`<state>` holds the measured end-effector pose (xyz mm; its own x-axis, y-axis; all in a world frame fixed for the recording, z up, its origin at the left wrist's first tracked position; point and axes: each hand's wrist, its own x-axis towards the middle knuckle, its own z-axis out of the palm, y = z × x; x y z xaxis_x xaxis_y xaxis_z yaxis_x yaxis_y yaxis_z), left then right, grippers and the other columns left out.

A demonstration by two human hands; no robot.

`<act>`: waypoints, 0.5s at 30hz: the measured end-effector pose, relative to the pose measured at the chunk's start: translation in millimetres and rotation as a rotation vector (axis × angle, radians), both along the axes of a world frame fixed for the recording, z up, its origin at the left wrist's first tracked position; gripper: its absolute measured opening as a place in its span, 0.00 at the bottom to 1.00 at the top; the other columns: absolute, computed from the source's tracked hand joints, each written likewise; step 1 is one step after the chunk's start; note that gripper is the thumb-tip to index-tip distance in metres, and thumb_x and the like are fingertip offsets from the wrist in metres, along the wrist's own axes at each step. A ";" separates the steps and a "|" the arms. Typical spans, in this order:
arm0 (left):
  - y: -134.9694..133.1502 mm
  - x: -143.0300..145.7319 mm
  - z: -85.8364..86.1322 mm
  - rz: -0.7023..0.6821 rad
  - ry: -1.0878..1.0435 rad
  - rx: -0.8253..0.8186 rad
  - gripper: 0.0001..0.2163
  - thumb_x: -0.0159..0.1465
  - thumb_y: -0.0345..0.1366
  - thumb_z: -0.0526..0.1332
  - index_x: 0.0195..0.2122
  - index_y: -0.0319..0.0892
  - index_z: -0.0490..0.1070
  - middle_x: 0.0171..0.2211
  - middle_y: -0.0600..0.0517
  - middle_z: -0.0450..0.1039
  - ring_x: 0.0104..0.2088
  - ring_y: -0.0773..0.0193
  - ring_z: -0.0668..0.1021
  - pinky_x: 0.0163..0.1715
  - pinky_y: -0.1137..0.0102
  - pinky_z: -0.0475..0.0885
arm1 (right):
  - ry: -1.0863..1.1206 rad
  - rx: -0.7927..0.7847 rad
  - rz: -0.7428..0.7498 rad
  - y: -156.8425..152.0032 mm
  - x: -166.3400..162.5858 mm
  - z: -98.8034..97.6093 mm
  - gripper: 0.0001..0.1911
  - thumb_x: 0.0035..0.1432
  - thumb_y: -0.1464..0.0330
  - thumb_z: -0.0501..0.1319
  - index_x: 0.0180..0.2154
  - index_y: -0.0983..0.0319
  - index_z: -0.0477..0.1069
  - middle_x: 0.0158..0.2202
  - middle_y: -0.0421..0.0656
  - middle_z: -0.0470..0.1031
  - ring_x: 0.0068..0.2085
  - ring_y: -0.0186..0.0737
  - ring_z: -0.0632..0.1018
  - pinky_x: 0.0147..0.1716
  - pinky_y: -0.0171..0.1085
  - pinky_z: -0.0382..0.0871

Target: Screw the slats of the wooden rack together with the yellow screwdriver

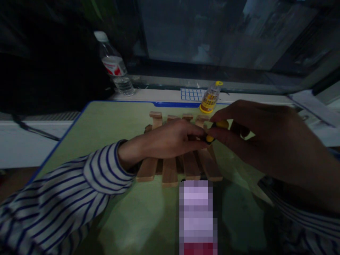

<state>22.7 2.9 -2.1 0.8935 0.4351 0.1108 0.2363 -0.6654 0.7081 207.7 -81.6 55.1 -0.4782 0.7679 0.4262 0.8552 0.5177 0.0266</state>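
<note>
Over a row of several wooden slats (170,173), my left hand (170,138) reaches across from the left. Its thumb and fingers are closed around the lower part of a small black-and-yellow piece (210,139). Coming from the right, my right hand (260,138) pinches at the same spot, with a rounded yellow part (222,124) between its thumb and index finger. Whether the yellow parts belong to one object or two, I cannot tell. The slats lie side by side, with short blocks at their far ends. My left hand covers their middle.
The slats rest on a pale green tabletop (119,120) with a blue edge. Behind it stand a clear water bottle (115,67) and a small yellow-capped bottle (210,99), near a blue-gridded sheet (191,94). A pixelated patch hides the near middle. A window runs along the back.
</note>
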 end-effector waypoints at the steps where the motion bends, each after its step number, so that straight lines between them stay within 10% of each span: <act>1: -0.3 0.1 0.6 0.017 -0.012 0.014 0.10 0.66 0.37 0.58 0.45 0.42 0.75 0.39 0.53 0.78 0.36 0.66 0.78 0.35 0.75 0.69 | -0.004 -0.001 -0.006 0.4 0.1 -0.1 0.12 0.64 0.61 0.55 0.36 0.61 0.72 0.30 0.41 0.76 0.27 0.36 0.75 0.22 0.36 0.57; 15: 0.5 0.9 -2.0 0.096 -0.033 0.090 0.07 0.64 0.38 0.61 0.38 0.43 0.77 0.33 0.55 0.78 0.33 0.67 0.78 0.34 0.74 0.68 | 0.031 -0.051 0.056 -3.9 2.0 3.5 0.12 0.64 0.66 0.54 0.46 0.58 0.72 0.41 0.40 0.80 0.35 0.40 0.79 0.32 0.36 0.67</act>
